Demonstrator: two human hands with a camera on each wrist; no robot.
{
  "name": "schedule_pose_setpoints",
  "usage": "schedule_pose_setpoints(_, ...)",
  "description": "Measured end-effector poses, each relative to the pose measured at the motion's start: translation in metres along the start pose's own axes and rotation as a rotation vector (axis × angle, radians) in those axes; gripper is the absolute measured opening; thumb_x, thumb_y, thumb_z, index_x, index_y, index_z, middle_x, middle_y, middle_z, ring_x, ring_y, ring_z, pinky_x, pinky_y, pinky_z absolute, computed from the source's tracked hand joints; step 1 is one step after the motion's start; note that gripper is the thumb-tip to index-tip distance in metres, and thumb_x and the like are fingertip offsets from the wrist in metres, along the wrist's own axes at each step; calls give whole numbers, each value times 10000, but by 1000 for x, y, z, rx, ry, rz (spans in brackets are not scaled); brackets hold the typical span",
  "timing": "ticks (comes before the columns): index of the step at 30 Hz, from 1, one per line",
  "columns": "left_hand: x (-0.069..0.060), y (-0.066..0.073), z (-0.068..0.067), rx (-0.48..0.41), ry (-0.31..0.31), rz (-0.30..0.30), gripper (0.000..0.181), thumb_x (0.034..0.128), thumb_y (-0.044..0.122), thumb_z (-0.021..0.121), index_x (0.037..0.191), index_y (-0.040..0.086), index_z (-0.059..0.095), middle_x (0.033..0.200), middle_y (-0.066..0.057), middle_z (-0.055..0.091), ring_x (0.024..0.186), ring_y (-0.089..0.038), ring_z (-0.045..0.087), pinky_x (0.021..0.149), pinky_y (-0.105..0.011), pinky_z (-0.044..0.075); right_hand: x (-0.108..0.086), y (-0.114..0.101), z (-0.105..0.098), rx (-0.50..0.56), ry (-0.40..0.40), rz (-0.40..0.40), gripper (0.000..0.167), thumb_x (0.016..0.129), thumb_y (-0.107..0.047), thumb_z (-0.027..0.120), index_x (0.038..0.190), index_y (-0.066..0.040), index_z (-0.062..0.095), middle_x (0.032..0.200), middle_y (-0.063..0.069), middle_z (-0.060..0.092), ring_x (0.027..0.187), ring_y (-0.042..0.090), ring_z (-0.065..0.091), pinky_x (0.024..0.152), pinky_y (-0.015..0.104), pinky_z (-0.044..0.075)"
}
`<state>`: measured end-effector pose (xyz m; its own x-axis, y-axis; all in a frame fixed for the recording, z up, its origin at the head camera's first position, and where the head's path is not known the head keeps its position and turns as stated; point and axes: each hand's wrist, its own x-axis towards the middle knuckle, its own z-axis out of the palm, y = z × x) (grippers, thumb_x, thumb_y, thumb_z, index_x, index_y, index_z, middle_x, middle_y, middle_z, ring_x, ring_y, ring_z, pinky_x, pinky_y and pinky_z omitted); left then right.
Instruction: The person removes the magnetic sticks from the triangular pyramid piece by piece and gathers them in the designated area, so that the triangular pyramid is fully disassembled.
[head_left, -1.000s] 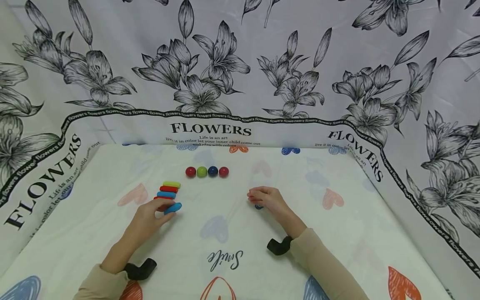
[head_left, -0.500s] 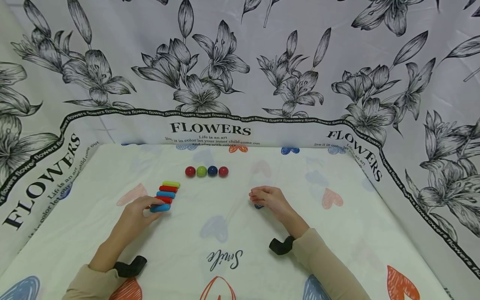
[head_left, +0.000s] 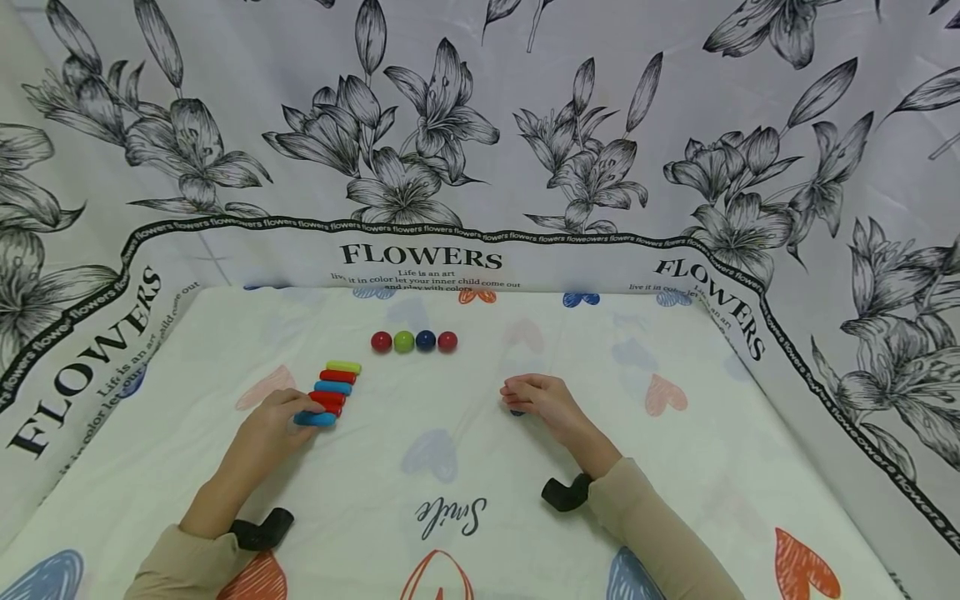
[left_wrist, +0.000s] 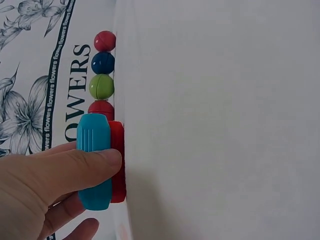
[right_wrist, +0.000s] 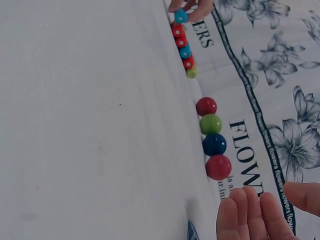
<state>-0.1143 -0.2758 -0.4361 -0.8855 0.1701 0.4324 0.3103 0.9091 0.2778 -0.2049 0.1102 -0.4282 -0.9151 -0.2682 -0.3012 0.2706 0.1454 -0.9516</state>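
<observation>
My left hand [head_left: 264, 431] pinches a blue plastic stick [left_wrist: 94, 187] between thumb and fingers; the head view shows it at the near end of a row of short sticks. That row runs away from me: red sticks [head_left: 327, 398], a blue one [head_left: 333, 387], another red one [head_left: 338, 377] and a lime-green one [head_left: 343, 367] at the far end. Whether the held stick touches the table or only its red neighbour, I cannot tell. My right hand [head_left: 550, 406] holds nothing over the cloth, its fingers straight and together in the right wrist view.
Beyond the sticks, several balls stand in a line: red [head_left: 381, 342], lime green [head_left: 404, 342], dark blue [head_left: 425, 341] and red [head_left: 447, 342]. A white cloth [head_left: 480, 450] with printed hearts covers the table. Behind it hangs a flower-printed curtain [head_left: 480, 192].
My left hand has carried the blue stick leftward to the near end of the row, then lowered it slightly. The right hand has drifted a little to the right.
</observation>
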Motion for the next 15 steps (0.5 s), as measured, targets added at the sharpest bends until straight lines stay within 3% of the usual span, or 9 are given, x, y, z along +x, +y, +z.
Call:
schedule_pose_setpoints(9, 0, 2, -4, -10, -114, -81, 223, 700, 11, 809, 909, 25, 734, 924, -143, 657, 893, -284, 585, 757, -454, 578, 0, -1, 0, 0, 4, 6, 365, 960, -191, 587, 1211, 75, 589, 993, 32, 718, 867, 65, 677, 872, 238, 583)
schedule_pose_setpoints(15, -1, -1, -2, 4, -128, -85, 230, 691, 15, 816, 905, 23, 732, 907, -131, 661, 868, -271, 590, 742, -447, 575, -1, 3, -3, 32, 1, -5, 378, 954, -170, 592, 1216, 102, 576, 967, 24, 724, 853, 61, 682, 845, 220, 585)
